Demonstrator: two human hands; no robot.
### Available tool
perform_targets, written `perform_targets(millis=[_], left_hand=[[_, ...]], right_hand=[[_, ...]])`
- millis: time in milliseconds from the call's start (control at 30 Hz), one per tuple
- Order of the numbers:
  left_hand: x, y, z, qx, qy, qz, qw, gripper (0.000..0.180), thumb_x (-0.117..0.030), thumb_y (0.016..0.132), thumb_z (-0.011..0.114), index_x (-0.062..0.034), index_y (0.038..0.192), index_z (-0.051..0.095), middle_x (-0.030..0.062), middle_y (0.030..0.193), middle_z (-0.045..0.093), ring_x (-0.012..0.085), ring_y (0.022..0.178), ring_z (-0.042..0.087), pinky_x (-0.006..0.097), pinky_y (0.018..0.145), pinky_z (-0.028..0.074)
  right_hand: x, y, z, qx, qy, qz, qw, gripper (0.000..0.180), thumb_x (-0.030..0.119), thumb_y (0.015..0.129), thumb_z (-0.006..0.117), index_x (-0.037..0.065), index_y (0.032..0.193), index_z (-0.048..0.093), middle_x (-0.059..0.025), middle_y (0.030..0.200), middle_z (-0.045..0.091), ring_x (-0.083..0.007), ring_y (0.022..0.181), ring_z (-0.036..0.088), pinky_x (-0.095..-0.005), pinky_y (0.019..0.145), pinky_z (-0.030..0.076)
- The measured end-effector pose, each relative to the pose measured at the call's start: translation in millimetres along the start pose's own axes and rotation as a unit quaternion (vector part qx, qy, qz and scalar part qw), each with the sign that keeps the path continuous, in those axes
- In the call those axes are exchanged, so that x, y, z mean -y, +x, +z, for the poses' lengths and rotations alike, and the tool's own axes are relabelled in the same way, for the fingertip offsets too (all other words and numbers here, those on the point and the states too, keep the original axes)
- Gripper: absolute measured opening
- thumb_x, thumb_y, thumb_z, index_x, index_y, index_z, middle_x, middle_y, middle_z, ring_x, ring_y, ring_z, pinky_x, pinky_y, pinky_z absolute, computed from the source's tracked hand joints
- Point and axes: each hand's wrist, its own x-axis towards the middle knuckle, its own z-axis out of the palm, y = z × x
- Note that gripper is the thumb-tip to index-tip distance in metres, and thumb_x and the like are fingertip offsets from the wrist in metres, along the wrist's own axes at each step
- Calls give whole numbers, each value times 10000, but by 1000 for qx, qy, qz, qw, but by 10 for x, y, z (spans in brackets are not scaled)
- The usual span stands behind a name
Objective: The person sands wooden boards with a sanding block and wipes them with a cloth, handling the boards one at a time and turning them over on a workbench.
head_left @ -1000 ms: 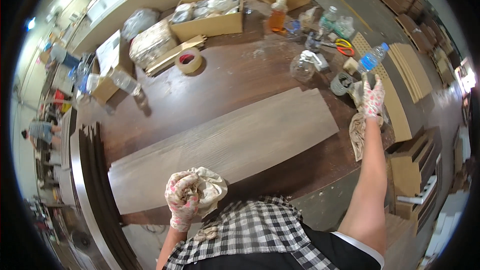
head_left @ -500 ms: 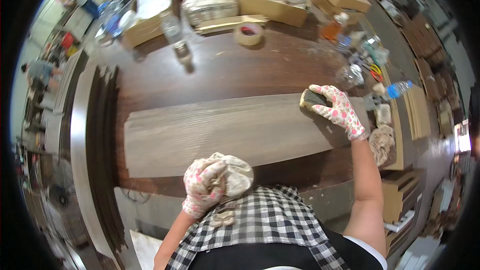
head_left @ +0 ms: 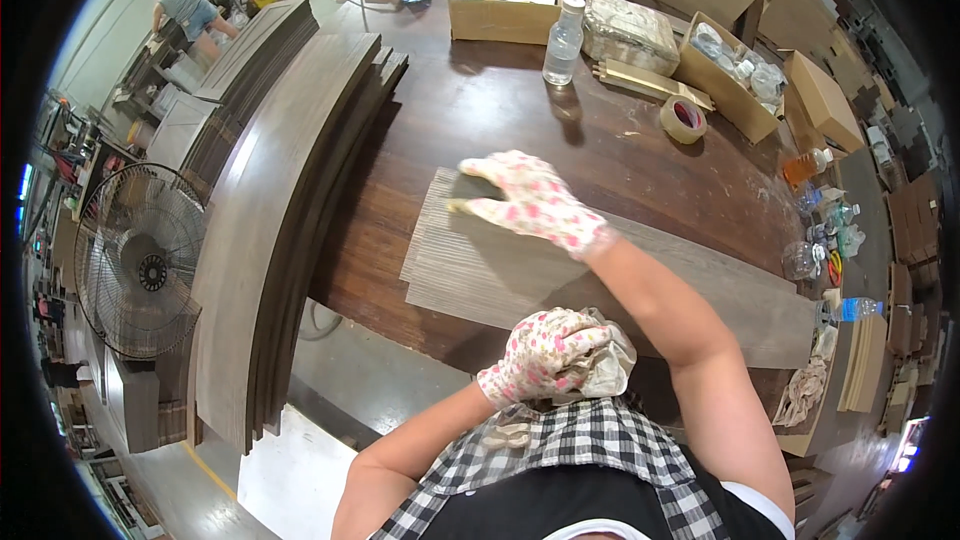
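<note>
A grey wood-grain board (head_left: 660,275) lies across the dark brown table (head_left: 440,120) in front of me. At its left end my right hand (head_left: 540,202), in a white glove with pink dots, grips a dark block with a pale yellowish edge (head_left: 478,188), which looks like a sanding block. Slight blur softens its outline, and the hand hides much of it. Close to my checked apron, by the board's near edge, my left hand (head_left: 545,352) in a matching glove is closed around a bunched off-white rag (head_left: 608,365).
Stacked long boards (head_left: 285,190) stand left of the table, with a fan (head_left: 150,260) beyond. Along the back are a clear bottle (head_left: 564,40), a tape roll (head_left: 683,120) and a cardboard box (head_left: 740,70). Bottles and a crumpled cloth (head_left: 803,390) line the right side. Another person (head_left: 190,15) is far left.
My right hand has swept with the block from the board's right end to its left end. The view has turned left. My left hand still holds the rag near my apron.
</note>
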Motion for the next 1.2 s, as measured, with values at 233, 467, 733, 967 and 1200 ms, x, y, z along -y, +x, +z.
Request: perform_targets(millis=[233, 467, 733, 967, 1200], left_hand=[[18, 3, -66, 32, 19, -23, 999, 346, -84, 640, 677, -91, 980, 616, 111, 914, 620, 294, 818, 605, 386, 710, 499], [-19, -11, -34, -18, 18, -53, 998, 306, -34, 643, 625, -70, 947, 613, 133, 915, 612, 318, 868, 591, 398, 766, 471], [-94, 27, -1, -55, -21, -215, 975, 218, -85, 701, 614, -18, 909, 617, 134, 862, 598, 248, 784, 595, 335, 721, 474], [-23, 212, -36, -213, -141, -272, 928, 201, -54, 876, 520, 8, 1063, 555, 87, 995, 588, 144, 888, 550, 273, 811, 449], [-382, 872, 928, 175, 163, -39, 970, 348, -103, 727, 631, -83, 1072, 591, 110, 1160, 555, 375, 1188, 412, 459, 989, 333]], right_hand=[[38, 12, -104, 74, 8, 33, 997, 451, 424, 814, 563, 55, 1071, 571, -155, 976, 592, -315, 970, 534, -406, 844, 416], [-486, -1755, -1270, -23, -74, 172, 982, 446, 432, 795, 579, 53, 1030, 584, -153, 935, 608, -309, 940, 560, -395, 838, 432], [-1037, -3507, -2670, 1, -191, 438, 878, 546, 512, 748, 610, 77, 1078, 591, -148, 1074, 600, -303, 1039, 543, -377, 901, 419], [-1319, -4287, -3144, -205, -355, 554, 724, 525, 307, 798, 620, 31, 1224, 490, -179, 1161, 557, -303, 1086, 523, -341, 932, 400], [-1344, -4524, -2251, -703, 89, 334, 621, 476, 202, 891, 508, -31, 1285, 381, -152, 1313, 412, -234, 1203, 406, -338, 1020, 306]])
